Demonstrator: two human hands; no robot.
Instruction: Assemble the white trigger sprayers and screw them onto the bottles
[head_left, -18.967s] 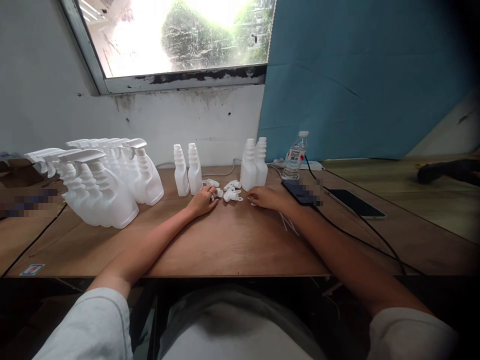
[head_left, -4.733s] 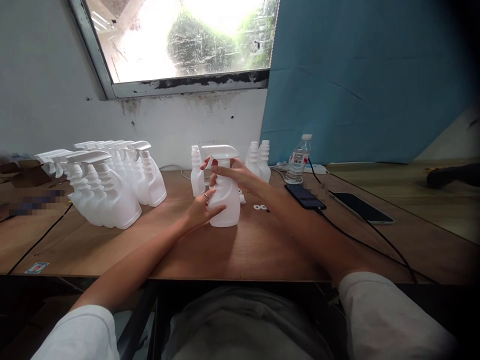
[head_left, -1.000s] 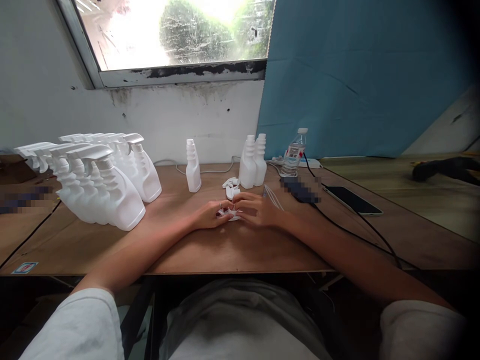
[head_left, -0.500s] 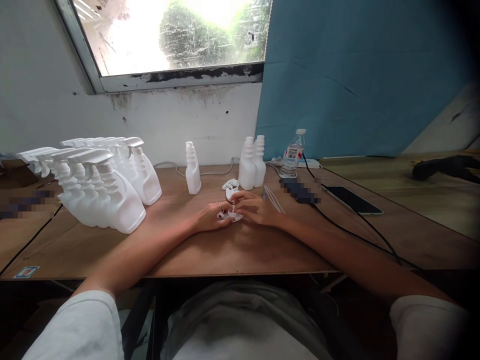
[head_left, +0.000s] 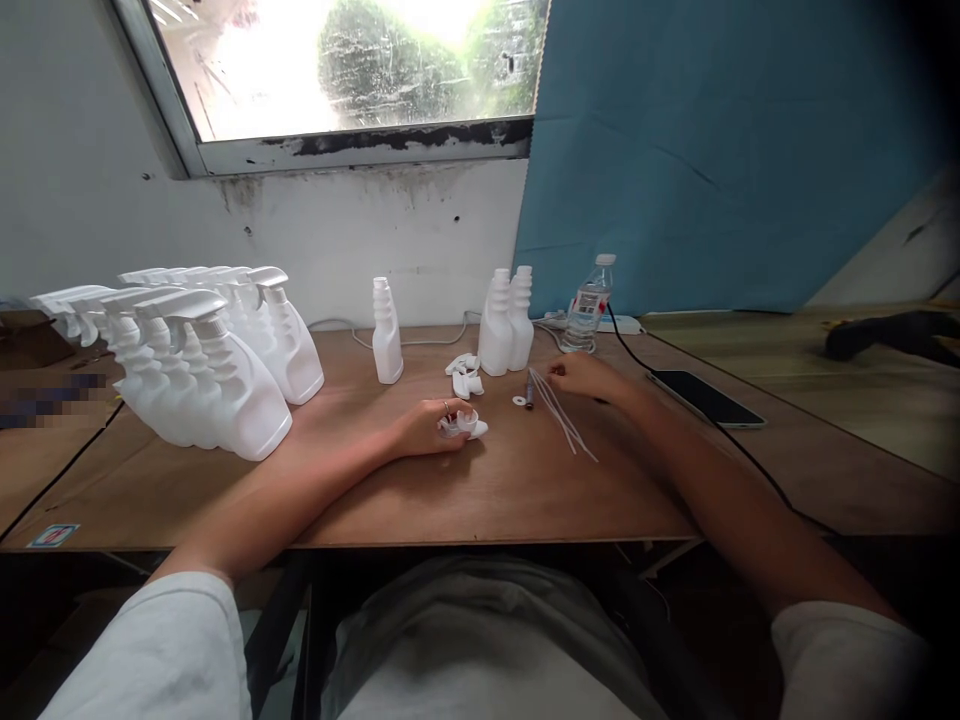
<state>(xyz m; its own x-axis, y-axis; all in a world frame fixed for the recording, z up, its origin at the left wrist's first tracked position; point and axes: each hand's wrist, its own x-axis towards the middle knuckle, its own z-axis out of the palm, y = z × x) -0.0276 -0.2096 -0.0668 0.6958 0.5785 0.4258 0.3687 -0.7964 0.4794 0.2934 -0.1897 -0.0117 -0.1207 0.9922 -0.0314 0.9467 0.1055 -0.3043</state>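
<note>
My left hand [head_left: 427,428], with a ring on one finger, is closed round a white spray trigger head [head_left: 469,425] just above the table. My right hand [head_left: 589,377] is over the table at the right, its fingers curled beside the upper ends of several thin white tubes [head_left: 559,415]. What those fingertips hold, if anything, is hidden. Left of the tubes lie a small white ring [head_left: 519,401] and a small dark cylindrical piece [head_left: 529,392]. More white sprayer parts [head_left: 466,376] lie just beyond my left hand.
Rows of white spray bottles [head_left: 251,400] with heads stand at the left. One headless bottle [head_left: 387,340] stands mid-back, and two headless bottles [head_left: 496,330] stand right of it. A water bottle [head_left: 587,310], a phone [head_left: 705,397] and black cables [head_left: 750,470] are at the right.
My right hand has left the spray trigger head and moved right and away from me, to the tubes. My left hand still holds the head, nearly in the same place.
</note>
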